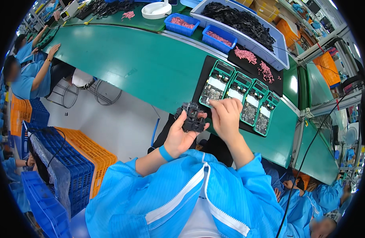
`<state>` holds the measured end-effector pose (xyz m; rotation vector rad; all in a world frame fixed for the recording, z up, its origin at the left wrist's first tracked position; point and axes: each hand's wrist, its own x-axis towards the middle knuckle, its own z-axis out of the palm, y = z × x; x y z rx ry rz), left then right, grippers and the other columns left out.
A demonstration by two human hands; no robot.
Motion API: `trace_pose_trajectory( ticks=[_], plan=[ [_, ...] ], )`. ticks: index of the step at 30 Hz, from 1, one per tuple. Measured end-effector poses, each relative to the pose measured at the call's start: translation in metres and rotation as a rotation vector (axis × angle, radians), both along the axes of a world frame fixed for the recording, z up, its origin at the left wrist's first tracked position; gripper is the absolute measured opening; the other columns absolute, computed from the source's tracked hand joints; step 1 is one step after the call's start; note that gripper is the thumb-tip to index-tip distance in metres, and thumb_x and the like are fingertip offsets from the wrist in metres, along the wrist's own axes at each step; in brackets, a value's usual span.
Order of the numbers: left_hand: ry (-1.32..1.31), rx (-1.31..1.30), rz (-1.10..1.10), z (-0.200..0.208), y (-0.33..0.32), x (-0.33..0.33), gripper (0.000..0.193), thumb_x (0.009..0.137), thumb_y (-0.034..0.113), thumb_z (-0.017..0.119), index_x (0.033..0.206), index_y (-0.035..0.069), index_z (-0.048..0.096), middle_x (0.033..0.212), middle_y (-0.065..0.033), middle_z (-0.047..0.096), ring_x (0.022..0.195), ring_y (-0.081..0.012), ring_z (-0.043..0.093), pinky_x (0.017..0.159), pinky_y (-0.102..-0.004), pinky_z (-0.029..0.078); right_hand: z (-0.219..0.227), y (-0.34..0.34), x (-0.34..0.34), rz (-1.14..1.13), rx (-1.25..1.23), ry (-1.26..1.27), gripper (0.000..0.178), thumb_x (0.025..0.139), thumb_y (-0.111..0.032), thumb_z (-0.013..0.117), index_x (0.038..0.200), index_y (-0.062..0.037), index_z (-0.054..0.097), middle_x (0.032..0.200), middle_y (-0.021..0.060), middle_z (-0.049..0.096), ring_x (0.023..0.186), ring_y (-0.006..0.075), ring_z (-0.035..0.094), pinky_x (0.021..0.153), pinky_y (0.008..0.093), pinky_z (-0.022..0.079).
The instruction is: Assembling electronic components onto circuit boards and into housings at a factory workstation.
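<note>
My left hand (179, 137), a blue band at its wrist, is closed around a bunch of black moulded plastic parts (193, 123) in front of the bench edge. My right hand (229, 119) reaches over the bench with thumb and forefinger pinched at the lower end of the leftmost green-framed circuit board unit (216, 82). Whatever lies between those fingertips is too small to make out. Several such units stand side by side on a black mat (206, 65), each with a board and a pale patch. My right hand partly covers the second green-framed unit (239, 88).
Behind the mat lie small pink pieces (246, 54). Two blue bins (182, 24) of pink pieces and a large grey tub (283, 55) of black strips stand at the back. Blue and orange crates (77, 170) are on the left. A co-worker (29, 79) sits far left; others are at lower right.
</note>
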<state>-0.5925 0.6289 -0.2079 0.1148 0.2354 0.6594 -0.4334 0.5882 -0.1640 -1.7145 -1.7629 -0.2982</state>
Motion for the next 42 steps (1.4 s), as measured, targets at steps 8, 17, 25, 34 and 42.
trace_pose_trajectory(
  ticks=[8, 17, 25, 34, 42],
  plan=[
    [-0.011, -0.041, -0.103, 0.0, -0.01, 0.012, 0.042, 0.101, 0.036, 0.033, 0.125, 0.004, 0.047, 0.119, -0.0118, 0.056, 0.115, -0.0221, 0.051, 0.101, -0.0385, 0.04, 0.008, -0.034, -0.025, 0.12, -0.081, -0.005, 0.023, 0.066, -0.004, 0.071, 0.087, -0.0096, 0.064, 0.087, 0.0026, 0.064, 0.087, 0.02, 0.059, 0.087, 0.039, 0.034],
    [0.033, -0.063, -0.219, 0.003, -0.012, 0.015, 0.039, 0.1, 0.038, 0.036, 0.116, 0.006, 0.052, 0.11, -0.0075, 0.058, 0.104, -0.0172, 0.055, 0.091, -0.0339, 0.045, 0.005, -0.039, -0.019, 0.139, -0.147, 0.007, 0.031, 0.062, -0.001, 0.071, 0.092, -0.0078, 0.062, 0.085, 0.0036, 0.062, 0.085, 0.0216, 0.059, 0.084, 0.0398, 0.037],
    [0.033, -0.097, -0.221, -0.004, -0.01, 0.01, 0.023, 0.095, 0.017, 0.053, 0.114, 0.005, 0.056, 0.106, -0.0085, 0.063, 0.099, -0.0184, 0.061, 0.084, -0.0358, 0.052, 0.02, -0.045, -0.012, 0.182, -0.123, 0.169, 0.054, 0.067, 0.006, 0.063, 0.12, -0.0035, 0.055, 0.084, 0.0036, 0.056, 0.083, 0.0227, 0.056, 0.094, 0.0446, 0.036],
    [0.084, -0.007, -0.345, 0.011, -0.014, 0.01, 0.022, 0.093, 0.012, 0.055, 0.113, 0.003, 0.055, 0.108, -0.0108, 0.061, 0.103, -0.0222, 0.059, 0.09, -0.0436, 0.052, 0.004, -0.057, -0.001, 0.142, 0.002, 0.216, 0.035, 0.075, 0.004, 0.058, 0.105, -0.0074, 0.043, 0.088, 0.0051, 0.054, 0.087, 0.0246, 0.054, 0.103, 0.0505, 0.027],
    [0.253, 0.065, -0.287, 0.001, -0.014, 0.015, 0.015, 0.083, 0.001, 0.066, 0.096, 0.006, 0.061, 0.093, -0.0056, 0.064, 0.084, -0.0164, 0.062, 0.072, -0.0324, 0.052, -0.006, -0.072, 0.001, 0.24, 0.037, 0.237, 0.036, 0.063, 0.01, 0.061, 0.09, -0.0114, 0.051, 0.091, 0.0048, 0.061, 0.089, 0.0235, 0.058, 0.101, 0.0468, 0.029]
  ],
)
